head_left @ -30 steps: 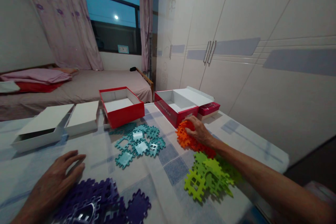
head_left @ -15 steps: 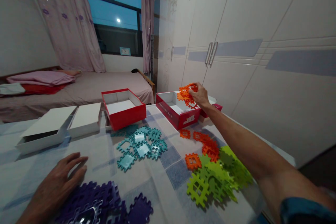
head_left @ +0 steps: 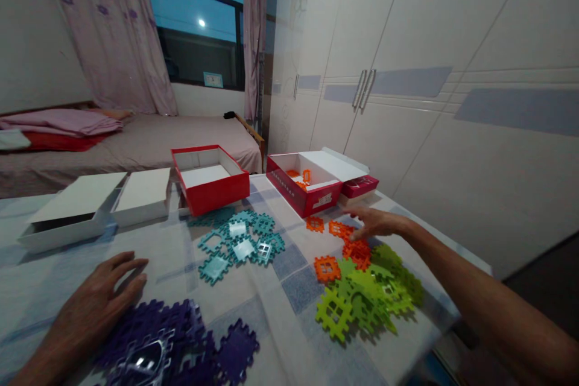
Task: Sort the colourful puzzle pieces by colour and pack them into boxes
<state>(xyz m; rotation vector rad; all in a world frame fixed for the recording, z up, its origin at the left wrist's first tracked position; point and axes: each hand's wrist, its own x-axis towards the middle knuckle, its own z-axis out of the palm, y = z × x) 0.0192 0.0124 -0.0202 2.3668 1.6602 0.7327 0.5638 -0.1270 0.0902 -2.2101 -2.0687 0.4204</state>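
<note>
My right hand (head_left: pixel 375 223) hovers over the pile of orange interlocking tiles (head_left: pixel 357 252), fingers stretched and apart, holding nothing. Several orange tiles (head_left: pixel 306 176) lie inside the red box with a white flap (head_left: pixel 323 200) behind it. A green heap of the same kind of tiles (head_left: pixel 362 301) spreads just in front of the orange ones. On the left, my left hand (head_left: pixel 102 292) rests on the cloth, fingers extended, beside the purple tiles (head_left: pixel 167 338). Teal tiles (head_left: pixel 242 248) are scattered in the middle of the table.
An open red box lid (head_left: pixel 217 196) stands behind the teal tiles. Two white box parts (head_left: pixel 142 196) sit at the back left. The checked cloth (head_left: pixel 266 325) covers the table. Beyond it are a bed (head_left: pixel 190 136) and a white wardrobe (head_left: pixel 420 163).
My right hand has let go of the orange tiles, which now lie in the red box. It has come back down to the orange pile. My left hand has stayed put.
</note>
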